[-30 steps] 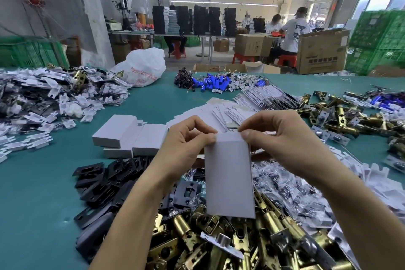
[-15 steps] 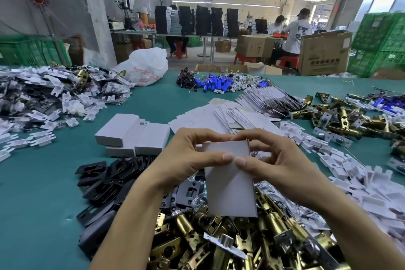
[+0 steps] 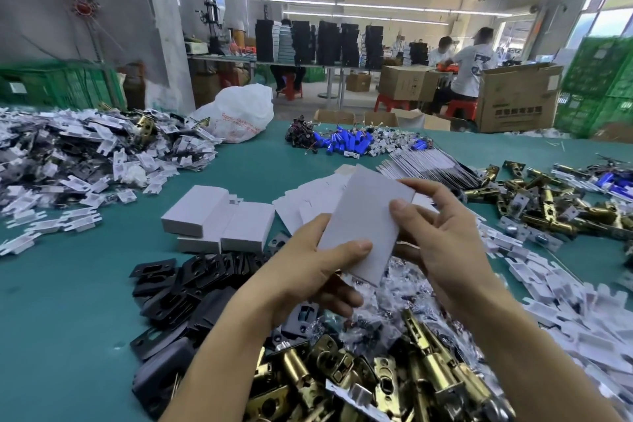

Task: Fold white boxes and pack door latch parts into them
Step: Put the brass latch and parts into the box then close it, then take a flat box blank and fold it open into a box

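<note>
In two hands (image 3: 308, 271) (image 3: 445, 240), one white box (image 3: 366, 216).

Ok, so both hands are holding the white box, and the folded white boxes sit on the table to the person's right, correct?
Not quite. The head view shows the left hand and the right hand holding the white box, but the folded white boxes sit on the table to the person's left, not their right.

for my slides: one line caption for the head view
Left hand and right hand hold a white box over brass latches on a green table.
</note>
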`<state>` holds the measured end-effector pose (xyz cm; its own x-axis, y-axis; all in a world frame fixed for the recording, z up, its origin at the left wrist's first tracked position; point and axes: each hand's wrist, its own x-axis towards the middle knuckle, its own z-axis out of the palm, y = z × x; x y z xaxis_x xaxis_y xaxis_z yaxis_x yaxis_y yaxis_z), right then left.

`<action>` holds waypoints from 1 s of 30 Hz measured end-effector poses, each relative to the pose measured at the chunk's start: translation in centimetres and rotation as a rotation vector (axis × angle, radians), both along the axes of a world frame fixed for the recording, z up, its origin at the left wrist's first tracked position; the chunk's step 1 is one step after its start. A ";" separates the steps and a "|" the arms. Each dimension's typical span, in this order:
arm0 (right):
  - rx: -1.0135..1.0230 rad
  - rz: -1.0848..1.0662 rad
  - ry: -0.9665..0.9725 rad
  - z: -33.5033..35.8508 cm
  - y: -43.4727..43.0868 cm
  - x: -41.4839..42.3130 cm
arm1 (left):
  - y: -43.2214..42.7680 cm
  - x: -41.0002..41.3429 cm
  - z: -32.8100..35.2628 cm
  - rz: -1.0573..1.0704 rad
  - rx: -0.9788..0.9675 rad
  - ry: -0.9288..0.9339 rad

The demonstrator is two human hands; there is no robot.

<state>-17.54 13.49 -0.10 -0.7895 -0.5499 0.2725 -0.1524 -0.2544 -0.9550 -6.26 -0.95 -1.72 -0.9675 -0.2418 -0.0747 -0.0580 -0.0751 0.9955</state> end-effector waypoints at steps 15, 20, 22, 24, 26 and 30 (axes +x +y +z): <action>0.961 -0.028 0.543 -3.2 -2.2 -7.9 | -13.2 -4.1 -5.3 0.907 0.286 -0.141; 1.123 0.130 0.763 -4.0 -8.1 -8.8 | -13.7 -4.8 -5.3 1.015 0.458 -0.079; 1.244 0.154 0.781 -4.9 -10.3 -8.5 | -13.3 -5.1 -5.2 1.072 0.521 -0.023; 1.348 0.064 0.801 -6.0 -11.7 -8.2 | -13.2 -5.2 -5.1 1.126 0.540 0.017; 1.371 -0.077 0.785 -6.7 -12.2 -8.0 | -13.4 -5.2 -5.2 1.193 0.531 0.032; 1.329 -0.156 0.740 -6.6 -12.3 -8.1 | -12.9 -5.0 -4.6 1.332 0.423 0.023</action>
<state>-25.67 1.15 -6.68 -0.7737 -0.6334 0.0109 -0.6255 0.7611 -0.1716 -11.23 -13.89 -6.34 -0.0331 -0.9326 -0.3594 0.3095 -0.3514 0.8836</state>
